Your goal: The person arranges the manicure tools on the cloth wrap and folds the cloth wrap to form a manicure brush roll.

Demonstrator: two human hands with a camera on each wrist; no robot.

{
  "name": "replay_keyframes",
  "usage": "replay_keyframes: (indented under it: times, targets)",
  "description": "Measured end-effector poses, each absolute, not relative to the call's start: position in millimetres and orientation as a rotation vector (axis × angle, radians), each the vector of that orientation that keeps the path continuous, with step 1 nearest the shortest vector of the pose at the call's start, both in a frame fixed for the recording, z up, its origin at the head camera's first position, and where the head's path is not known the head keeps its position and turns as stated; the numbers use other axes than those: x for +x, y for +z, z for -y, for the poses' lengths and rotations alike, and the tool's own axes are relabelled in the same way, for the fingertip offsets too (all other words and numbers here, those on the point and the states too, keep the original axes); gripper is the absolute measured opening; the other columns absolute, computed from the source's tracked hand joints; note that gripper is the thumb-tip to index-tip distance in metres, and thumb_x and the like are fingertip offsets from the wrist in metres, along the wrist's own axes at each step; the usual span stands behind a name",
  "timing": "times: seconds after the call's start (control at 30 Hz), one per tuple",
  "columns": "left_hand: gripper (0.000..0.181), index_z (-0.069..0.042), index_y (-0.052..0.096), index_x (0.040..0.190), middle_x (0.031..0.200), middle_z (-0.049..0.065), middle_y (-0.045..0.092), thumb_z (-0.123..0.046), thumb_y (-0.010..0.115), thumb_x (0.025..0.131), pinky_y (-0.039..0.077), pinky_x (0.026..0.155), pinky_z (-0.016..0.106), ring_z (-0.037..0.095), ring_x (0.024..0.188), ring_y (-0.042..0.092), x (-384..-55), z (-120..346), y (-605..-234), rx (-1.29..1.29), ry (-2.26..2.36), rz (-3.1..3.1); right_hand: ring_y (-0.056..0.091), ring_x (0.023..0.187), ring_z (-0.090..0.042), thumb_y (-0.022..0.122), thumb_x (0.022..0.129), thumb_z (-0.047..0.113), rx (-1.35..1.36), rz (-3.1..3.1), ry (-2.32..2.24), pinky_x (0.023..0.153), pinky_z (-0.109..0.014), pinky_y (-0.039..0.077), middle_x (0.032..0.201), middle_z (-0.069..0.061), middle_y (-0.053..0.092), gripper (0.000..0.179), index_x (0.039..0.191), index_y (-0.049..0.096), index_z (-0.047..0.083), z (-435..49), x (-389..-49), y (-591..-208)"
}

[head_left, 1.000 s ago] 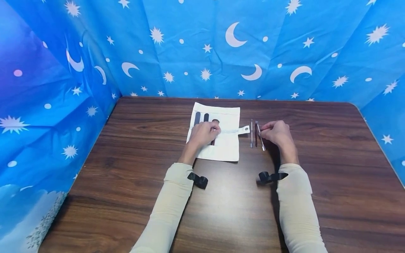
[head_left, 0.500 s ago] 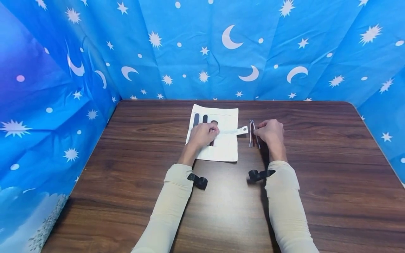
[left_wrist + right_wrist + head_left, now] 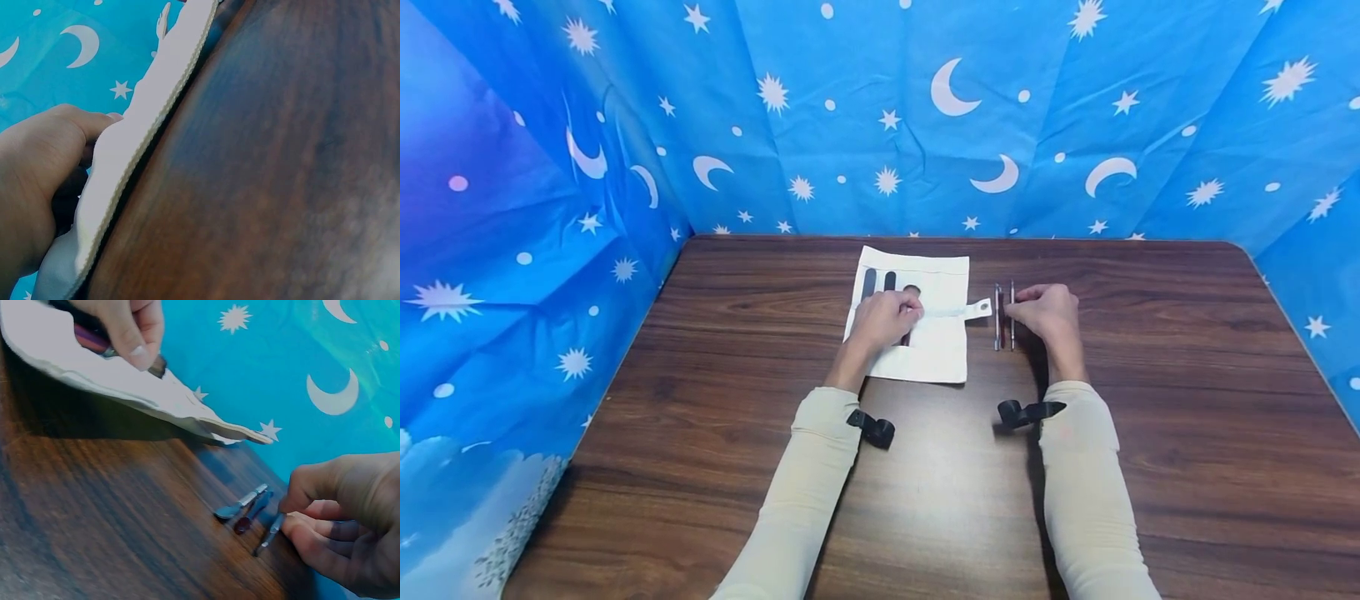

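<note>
An unfolded white pouch (image 3: 940,354) lies on the table, with two dark flat strips like nail files (image 3: 890,280) and a brush (image 3: 912,290) in it. My left hand (image 3: 880,321) rests on the pouch over the brush, its thumb tip at the fabric in the left wrist view. To the right of the pouch, my right hand (image 3: 1048,308) pinches a slim silver cuticle pusher (image 3: 269,535) between thumb and index finger. Beside it lie a second silver tool (image 3: 997,317) with a flat spoon-like end and a dark red stick (image 3: 250,515).
The pouch's snap tab (image 3: 977,309) sticks out right, toward the tools. Both wrists carry black camera mounts (image 3: 1030,413). Brown wooden table (image 3: 737,333) surrounds the pouch; a blue star-and-moon cloth (image 3: 850,125) hangs behind its far edge.
The right hand has shifted left, and the silver tool in its fingers has swung from slanted to upright, parallel with the others. The left hand has stayed on the pouch.
</note>
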State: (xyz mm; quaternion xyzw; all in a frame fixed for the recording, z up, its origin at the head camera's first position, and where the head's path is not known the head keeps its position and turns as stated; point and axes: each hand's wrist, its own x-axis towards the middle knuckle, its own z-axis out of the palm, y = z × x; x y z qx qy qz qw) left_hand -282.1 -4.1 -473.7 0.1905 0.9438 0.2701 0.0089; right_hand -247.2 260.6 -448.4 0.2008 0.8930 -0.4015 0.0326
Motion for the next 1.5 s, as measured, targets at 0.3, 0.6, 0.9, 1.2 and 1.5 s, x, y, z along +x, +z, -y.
replay_keyframes:
  times: [0.3, 0.6, 0.9, 1.2, 1.5]
  targets:
    - [0.016, -0.022, 0.077, 0.1, 0.067, -0.008, 0.056, -0.031, 0.064, 0.099, 0.031, 0.058, 0.024, 0.01, 0.062, 0.049, -282.8, 3.8, -472.6, 0.605, 0.861, -2.945, 0.062, 0.066, 0.004, 0.065, 0.088, 0.001, 0.45, -2.222, -1.926, 0.066, -0.011, 0.053, 0.067, 0.016, 0.067, 0.022, 0.11, 0.069, 0.0, -282.7, -248.4, -452.1]
    - [0.016, -0.023, 0.077, 0.097, 0.075, -0.007, 0.064, -0.031, 0.063, 0.098, 0.034, 0.061, 0.023, 0.01, 0.067, 0.053, -284.3, 4.8, -474.1, 0.593, 0.847, -2.945, 0.07, 0.072, -0.004, 0.064, 0.095, -0.001, 0.298, -1.669, -2.312, 0.067, -0.017, 0.056, 0.081, 0.005, 0.076, 0.021, 0.09, 0.075, 0.016, -287.7, -249.1, -447.1]
    - [0.016, -0.023, 0.076, 0.099, 0.073, -0.006, 0.063, -0.031, 0.063, 0.099, 0.034, 0.061, 0.024, 0.011, 0.067, 0.053, -284.9, 5.3, -474.3, 0.587, 0.839, -2.941, 0.075, 0.081, -0.009, 0.061, 0.098, 0.0, 0.159, -1.568, -2.334, 0.072, -0.019, 0.059, 0.088, 0.001, 0.077, 0.014, 0.099, 0.069, 0.011, -268.7, -260.6, -438.6]
    - [0.016, -0.024, 0.077, 0.097, 0.072, -0.008, 0.062, -0.032, 0.063, 0.098, 0.034, 0.06, 0.024, 0.01, 0.066, 0.054, -286.2, 5.9, -474.9, 0.598, 0.858, -2.936, 0.067, 0.072, -0.003, 0.063, 0.098, 0.006, 0.178, -1.905, -2.236, 0.066, -0.014, 0.054, 0.08, 0.008, 0.074, 0.01, 0.108, 0.062, 0.006, -229.1, -279.4, -432.0]
    - [0.015, -0.026, 0.077, 0.099, 0.069, -0.009, 0.055, -0.035, 0.065, 0.097, 0.033, 0.06, 0.025, 0.01, 0.065, 0.051, -286.6, 5.3, -473.5, 0.569, 0.824, -2.928, 0.068, 0.074, 0.0, 0.065, 0.097, 0.007, 0.243, -2.16, -2.208, 0.067, -0.014, 0.056, 0.078, 0.014, 0.07, 0.038, 0.129, 0.057, -0.01, -196.4, -301.5, -428.0]
